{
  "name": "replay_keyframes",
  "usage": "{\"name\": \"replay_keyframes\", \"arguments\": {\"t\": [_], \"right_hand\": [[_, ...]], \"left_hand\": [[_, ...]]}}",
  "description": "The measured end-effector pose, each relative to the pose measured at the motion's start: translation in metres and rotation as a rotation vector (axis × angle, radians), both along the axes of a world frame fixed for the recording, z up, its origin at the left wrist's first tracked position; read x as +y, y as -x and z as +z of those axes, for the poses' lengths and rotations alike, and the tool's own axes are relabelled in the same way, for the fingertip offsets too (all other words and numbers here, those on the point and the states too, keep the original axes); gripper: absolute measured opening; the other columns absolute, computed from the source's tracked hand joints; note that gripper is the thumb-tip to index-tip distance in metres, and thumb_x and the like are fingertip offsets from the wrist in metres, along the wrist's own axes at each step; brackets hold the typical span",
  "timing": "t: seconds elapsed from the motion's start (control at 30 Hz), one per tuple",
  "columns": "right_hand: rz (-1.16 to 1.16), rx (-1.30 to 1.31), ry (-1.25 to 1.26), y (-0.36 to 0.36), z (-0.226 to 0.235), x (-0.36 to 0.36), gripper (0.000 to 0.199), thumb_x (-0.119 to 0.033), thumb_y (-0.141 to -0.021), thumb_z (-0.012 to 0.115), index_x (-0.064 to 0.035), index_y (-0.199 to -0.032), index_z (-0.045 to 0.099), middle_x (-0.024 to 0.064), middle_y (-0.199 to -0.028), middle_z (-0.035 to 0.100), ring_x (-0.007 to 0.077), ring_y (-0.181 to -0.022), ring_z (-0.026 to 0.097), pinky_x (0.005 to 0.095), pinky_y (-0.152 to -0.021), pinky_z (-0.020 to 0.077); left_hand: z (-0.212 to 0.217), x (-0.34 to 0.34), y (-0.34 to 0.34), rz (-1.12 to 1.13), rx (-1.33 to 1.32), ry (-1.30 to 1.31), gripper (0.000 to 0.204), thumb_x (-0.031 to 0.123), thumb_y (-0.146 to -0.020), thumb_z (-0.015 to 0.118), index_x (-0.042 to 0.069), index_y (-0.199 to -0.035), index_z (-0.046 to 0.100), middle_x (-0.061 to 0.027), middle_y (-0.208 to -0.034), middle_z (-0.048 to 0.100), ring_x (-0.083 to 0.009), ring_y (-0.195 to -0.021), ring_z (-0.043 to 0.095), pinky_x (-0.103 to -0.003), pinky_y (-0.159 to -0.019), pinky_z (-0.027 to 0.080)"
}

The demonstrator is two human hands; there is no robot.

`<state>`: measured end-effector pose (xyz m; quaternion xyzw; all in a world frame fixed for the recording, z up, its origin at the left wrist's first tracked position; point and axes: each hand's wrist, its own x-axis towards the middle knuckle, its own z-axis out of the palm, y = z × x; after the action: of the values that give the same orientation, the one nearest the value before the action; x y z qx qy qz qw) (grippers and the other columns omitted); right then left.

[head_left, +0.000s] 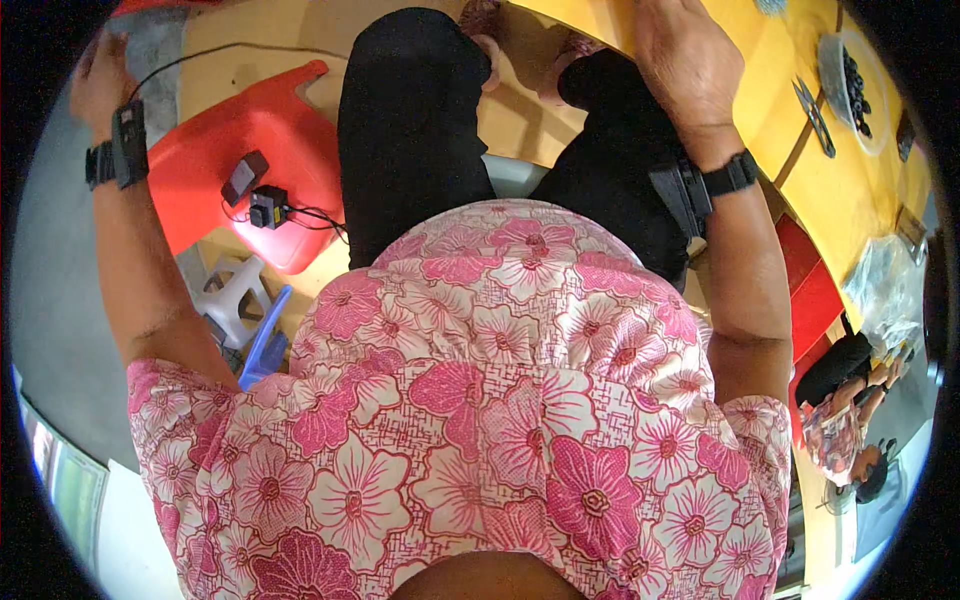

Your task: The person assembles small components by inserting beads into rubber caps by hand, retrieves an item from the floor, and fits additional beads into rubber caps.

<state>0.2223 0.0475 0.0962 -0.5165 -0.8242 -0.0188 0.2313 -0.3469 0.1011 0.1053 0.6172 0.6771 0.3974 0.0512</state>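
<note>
My left hand [103,85] is at the far left, by the picture's dark rim, beyond a red plastic stool [285,125]. Its fingers are too dim and cut off to read. My right hand [690,62] is over the edge of a yellow table [790,45], with its fingers out of the picture at the top. Whether either hand holds anything is hidden. To the right of my right hand, a pair of dark snips [815,118] lies on the table. Past them stands a clear bowl [832,75] with several small black pieces [856,95].
Two black power adapters [267,208] with cables rest on the red stool. A white stool [235,302] and a blue plastic piece [266,345] stand below it. A clear plastic bag [890,290] lies at the right. Another person [838,430] sits farther right.
</note>
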Motion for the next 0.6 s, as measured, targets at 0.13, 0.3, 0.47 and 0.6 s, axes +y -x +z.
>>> {"name": "replay_keyframes", "arguments": {"t": [0.13, 0.3, 0.47, 0.6], "right_hand": [[-0.008, -0.063, 0.072, 0.008, -0.019, 0.004, 0.017, -0.017, -0.086, 0.055, -0.0095, -0.101, 0.058, 0.0125, -0.076, 0.057, 0.0332, -0.063, 0.058, 0.0399, -0.054, 0.0461], [-0.005, -0.091, 0.141, 0.014, -0.051, 0.008, 0.020, -0.018, -0.086, 0.053, -0.0147, -0.105, 0.057, 0.0107, -0.079, 0.059, 0.0319, -0.068, 0.060, 0.0404, -0.057, 0.0481], [0.000, -0.064, 0.118, 0.008, -0.083, 0.004, 0.020, -0.016, -0.082, 0.050, -0.0183, -0.102, 0.055, 0.0086, -0.079, 0.057, 0.0294, -0.065, 0.062, 0.0401, -0.055, 0.0508], [-0.018, -0.041, 0.212, 0.008, -0.083, 0.007, 0.021, -0.014, -0.082, 0.049, -0.0157, -0.102, 0.055, 0.0105, -0.080, 0.058, 0.0312, -0.069, 0.061, 0.0399, -0.059, 0.0509]], "left_hand": [[-0.001, -0.032, -0.007, 0.095, -0.355, -0.097, 0.033, 0.005, -0.084, 0.062, -0.009, -0.113, 0.054, -0.0163, -0.099, 0.062, -0.0241, -0.087, 0.062, -0.035, -0.081, 0.053], [0.054, -0.063, 0.012, 0.043, -0.065, -0.078, 0.038, 0.002, -0.086, 0.059, -0.012, -0.120, 0.047, -0.0183, -0.102, 0.059, -0.0269, -0.094, 0.060, -0.038, -0.092, 0.050], [0.120, -0.079, -0.057, 0.019, -0.618, -0.221, 0.038, 0.005, -0.092, 0.051, -0.010, -0.126, 0.041, -0.0185, -0.111, 0.054, -0.0259, -0.107, 0.053, -0.038, -0.105, 0.037], [0.153, -0.099, -0.110, -0.145, -0.773, -0.249, 0.035, 0.008, -0.092, 0.051, -0.008, -0.123, 0.043, -0.0174, -0.113, 0.054, -0.0226, -0.106, 0.054, -0.035, -0.104, 0.038]]}}
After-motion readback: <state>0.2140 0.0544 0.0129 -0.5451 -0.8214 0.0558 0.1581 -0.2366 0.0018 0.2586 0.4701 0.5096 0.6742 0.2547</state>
